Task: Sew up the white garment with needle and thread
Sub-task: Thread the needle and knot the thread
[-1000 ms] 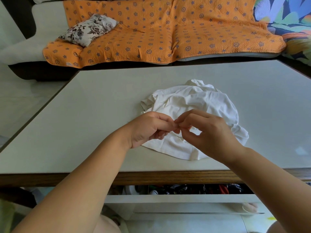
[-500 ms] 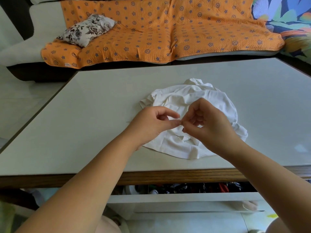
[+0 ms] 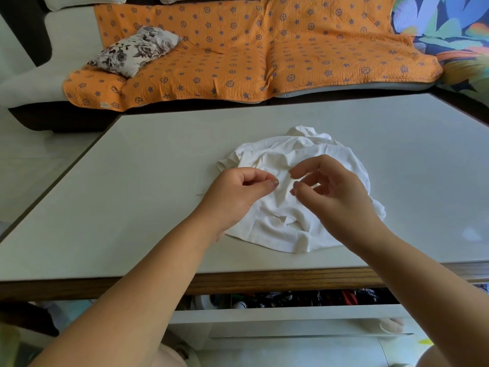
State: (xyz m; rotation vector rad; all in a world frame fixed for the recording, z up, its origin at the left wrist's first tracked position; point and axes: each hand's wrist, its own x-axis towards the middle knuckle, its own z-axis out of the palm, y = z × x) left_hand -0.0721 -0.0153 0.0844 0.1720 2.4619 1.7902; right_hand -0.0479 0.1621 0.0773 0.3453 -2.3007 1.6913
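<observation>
Garment (image 3: pixel 304 160): white, crumpled in a loose heap on the table (image 3: pixel 132 181), towards the near edge, under and beyond both of the person's bare hands.
Opening (image 3: pixel 287 220): a small gap with curled edges shows near the front hem. Judged to be the place for mending.
Left grip (image 3: pixel 235 194): thumb and forefinger are pressed together on the needle (image 3: pixel 279 183), of which only a thin glint shows past the fingertips.
Thread (image 3: pixel 201 194): a dark, fine line on the table left of that grip. Its run to the needle is hidden.
Right grip (image 3: pixel 336 197): held above the garment, just beside the left, with fingers loosely spread and thumb apart from forefinger. Nothing is seen in it, though the thread is too fine to rule out.
Handling, garment: judged light, soft and limp. It will bunch and slide on the smooth table. Take it at the fabric on both sides of the opening and hold the edges flat together.
Handling, needle: judged stiff, slippery, sharp and easily dropped. Pinch it mid-shaft.
Handling, thread: judged prone to tangling and to slipping out of the eye. Draw it gently.
</observation>
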